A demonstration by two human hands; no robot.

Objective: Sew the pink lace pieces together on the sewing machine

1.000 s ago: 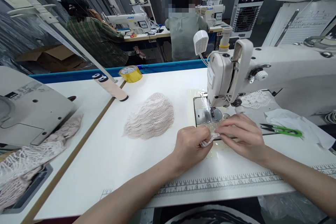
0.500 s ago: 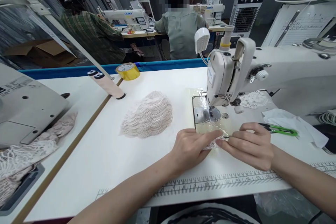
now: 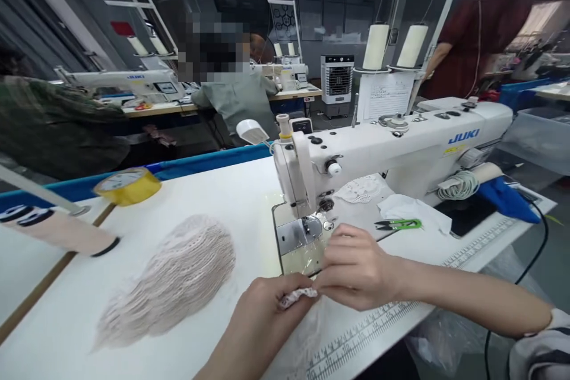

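A small piece of white lace (image 3: 297, 297) is bunched between the thumb and fingers of my left hand (image 3: 271, 314), in front of the sewing machine's needle plate. My right hand (image 3: 356, 267) is closed, its fingertips pinching the lace's right end; its palm side is hidden. Just behind both hands is the metal needle plate (image 3: 291, 237) of the white sewing machine (image 3: 401, 136). A fanned stack of pale lace pieces (image 3: 178, 285) lies on the table to the left. Green thread snips (image 3: 401, 224) rest to the right, beyond my right hand.
Yellow tape (image 3: 129, 186) and a pink thread cone (image 3: 66, 234) lie at the left. Another lace piece (image 3: 360, 188) is on the machine bed, near a white cloth (image 3: 414, 209). A printed ruler (image 3: 369, 332) runs along the front edge. Several people are around.
The view has swung to the right, bringing the whole machine and a standing person into sight. My hands have drawn the lace nearer to me, away from the needle.
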